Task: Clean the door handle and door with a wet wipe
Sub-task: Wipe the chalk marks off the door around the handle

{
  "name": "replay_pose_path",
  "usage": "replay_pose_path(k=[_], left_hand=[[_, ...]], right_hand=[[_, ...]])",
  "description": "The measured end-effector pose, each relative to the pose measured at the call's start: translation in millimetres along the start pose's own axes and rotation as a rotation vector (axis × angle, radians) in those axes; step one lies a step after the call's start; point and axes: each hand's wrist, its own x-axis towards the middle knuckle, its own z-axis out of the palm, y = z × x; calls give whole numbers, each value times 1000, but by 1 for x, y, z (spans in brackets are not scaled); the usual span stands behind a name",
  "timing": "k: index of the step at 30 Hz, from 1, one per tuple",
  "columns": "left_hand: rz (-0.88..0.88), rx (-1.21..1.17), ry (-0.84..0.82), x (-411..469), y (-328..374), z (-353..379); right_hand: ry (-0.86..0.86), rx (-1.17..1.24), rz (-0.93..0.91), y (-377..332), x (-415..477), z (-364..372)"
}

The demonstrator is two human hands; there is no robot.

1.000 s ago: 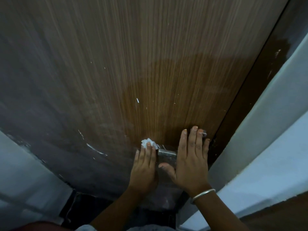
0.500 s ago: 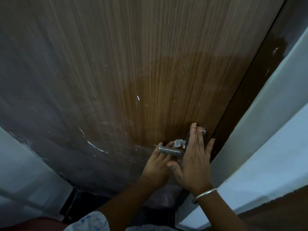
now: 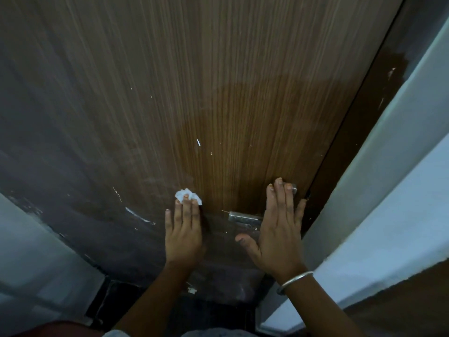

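so here's where i'm at with the door (image 3: pixel 218 93) — my left hand (image 3: pixel 183 235) is flat against the wood, fingers straight and close together. the wet wipe (image 3: pixel 187 194) is a scrunched little wad pinned under my fingertips, poking out past them. it sits on the panel left of the door handle (image 3: pixel 244 217), apart from it and a bit higher.

my right hand (image 3: pixel 279 239) is laid flat too, fingers straight and thumb out to the side. it covers the right end of the handle, close to the door's right edge by the frame (image 3: pixel 352 154), and holds nothing. it's pretty dim, so i can't really tell if that palm is pressing the lever itself or just the wood around it.

what could go wrong, my guess: the wipe is balled up so small that only a tiny patch touches the door — i'd leave streaks and miss loads of surface. with only fingertips on it, the wad could also roll out and drop.

if i lean on the right hand and it does sit on the lever, the latch might give and the door would swing away from me. the white scuffs (image 3: pixel 138 216) toward the door's lower left look like chipped finish, so scrubbing there could shred the wipe.
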Motion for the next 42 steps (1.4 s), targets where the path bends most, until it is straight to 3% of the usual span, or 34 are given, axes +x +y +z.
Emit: replay_pose_path(k=[3,9,13,18,24,35,42], left_hand=[[-80,-93,-5,3,-1,1],[-38,-227,60,2,20,3],[97,-203,63,-7,43,16],[339,-286,110,-16,77,33],[524,-155,34,-9,95,38],[501,-42,2,-12,68,38],[200,-4,-27,-12,30,35]], right_hand=[[8,25,-15,0,-1,1],[63,230,-37,-3,0,1],[82,413,-44,0,-1,1],[89,403,-57,2,-2,0],[86,392,-66,4,-2,-3],[72,395,-83,9,-3,1],[95,387,-102,8,-2,2]])
